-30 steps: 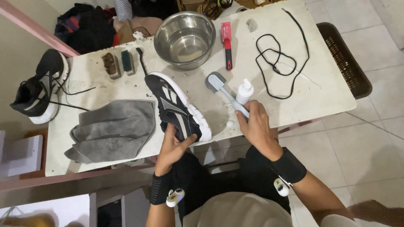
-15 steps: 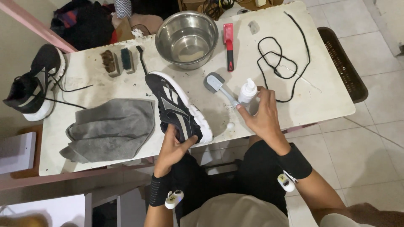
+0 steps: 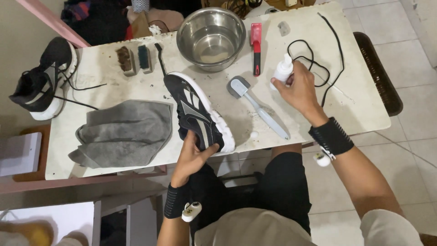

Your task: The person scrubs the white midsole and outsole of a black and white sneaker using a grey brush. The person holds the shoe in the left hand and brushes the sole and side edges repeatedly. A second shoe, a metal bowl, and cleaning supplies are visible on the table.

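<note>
My left hand point(image 3: 193, 157) grips the heel of a black sneaker with a white sole point(image 3: 198, 112), which lies on its side on the white table point(image 3: 355, 102). My right hand point(image 3: 298, 89) holds a small white bottle point(image 3: 282, 70) lifted over the table's right half. A grey-headed brush with a pale blue handle point(image 3: 257, 105) lies loose on the table between the sneaker and my right hand. A black shoelace point(image 3: 325, 59) is coiled just beyond the bottle.
A steel bowl point(image 3: 210, 37) stands at the back, a red-handled brush point(image 3: 256, 48) beside it. Two small scrub brushes point(image 3: 133, 60) lie at back left. A grey towel point(image 3: 125, 134) sits left of the sneaker. A second black sneaker point(image 3: 43, 84) rests at the left end. A brown basket point(image 3: 380, 73) stands at right.
My right hand let go of the blue-handled brush, took the white bottle and carried it up and to the right. The brush now lies on the table. My left hand kept its hold.
</note>
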